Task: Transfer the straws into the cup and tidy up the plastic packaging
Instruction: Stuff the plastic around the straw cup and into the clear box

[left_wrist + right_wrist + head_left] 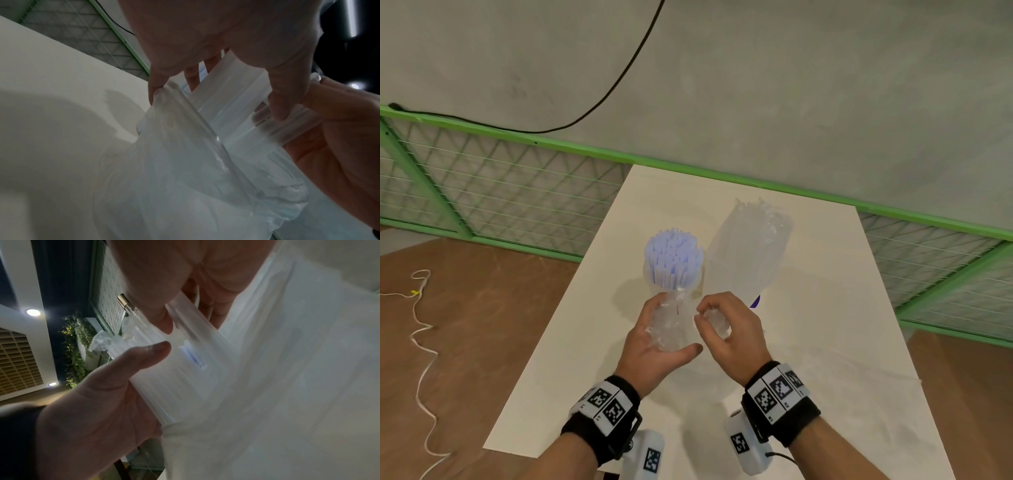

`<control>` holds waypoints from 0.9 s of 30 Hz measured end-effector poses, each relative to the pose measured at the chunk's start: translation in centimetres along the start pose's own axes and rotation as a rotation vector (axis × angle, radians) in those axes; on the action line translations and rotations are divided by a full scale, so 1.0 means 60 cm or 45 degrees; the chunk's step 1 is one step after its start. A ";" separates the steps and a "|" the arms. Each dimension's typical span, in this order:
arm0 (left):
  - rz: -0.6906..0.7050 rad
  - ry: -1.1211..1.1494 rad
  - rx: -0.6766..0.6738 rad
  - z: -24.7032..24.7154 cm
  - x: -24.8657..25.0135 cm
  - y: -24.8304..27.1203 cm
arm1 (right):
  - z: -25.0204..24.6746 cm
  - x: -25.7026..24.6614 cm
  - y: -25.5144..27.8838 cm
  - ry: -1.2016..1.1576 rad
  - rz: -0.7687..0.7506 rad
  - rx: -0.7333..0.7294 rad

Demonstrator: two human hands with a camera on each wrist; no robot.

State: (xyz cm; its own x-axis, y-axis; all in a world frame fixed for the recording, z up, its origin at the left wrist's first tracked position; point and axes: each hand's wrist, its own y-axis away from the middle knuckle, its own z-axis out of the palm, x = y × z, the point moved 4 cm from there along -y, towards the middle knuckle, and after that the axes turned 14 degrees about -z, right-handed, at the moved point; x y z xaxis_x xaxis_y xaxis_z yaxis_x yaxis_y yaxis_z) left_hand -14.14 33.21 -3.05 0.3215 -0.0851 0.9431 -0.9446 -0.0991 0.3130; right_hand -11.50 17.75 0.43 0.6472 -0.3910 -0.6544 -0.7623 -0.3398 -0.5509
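A: What could go wrong from here?

B: The straws could be tipped out if the plastic packaging is tugged sideways, since the bundle is seen standing upright with its lower end still wrapped. The cup cannot be made out for certain.

A: Where is the packaging relative to the fingers?

B: On the left, it is cradled in the left hand, whose fingers are curled round its crumpled base. On the right, a fold of it is pinched by the right hand, thumb against fingertips. Farther right, a second clear bag is seen on the bench
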 end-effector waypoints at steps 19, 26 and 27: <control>-0.117 0.032 0.007 0.007 -0.004 -0.003 | -0.007 0.000 -0.012 -0.154 -0.044 -0.252; -0.056 0.046 0.003 0.010 0.006 -0.003 | -0.007 0.012 -0.005 -0.134 -0.007 -0.297; -0.045 0.047 0.004 0.012 0.008 -0.003 | -0.007 0.012 -0.005 -0.146 -0.010 -0.290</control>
State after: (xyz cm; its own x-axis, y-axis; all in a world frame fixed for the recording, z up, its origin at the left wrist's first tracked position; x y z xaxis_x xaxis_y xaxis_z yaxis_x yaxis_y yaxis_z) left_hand -13.77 32.50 -2.70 0.3520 -0.0447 0.9349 -0.9324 -0.1045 0.3461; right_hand -10.80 17.20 0.30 0.6380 -0.2924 -0.7123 -0.7276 -0.5316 -0.4335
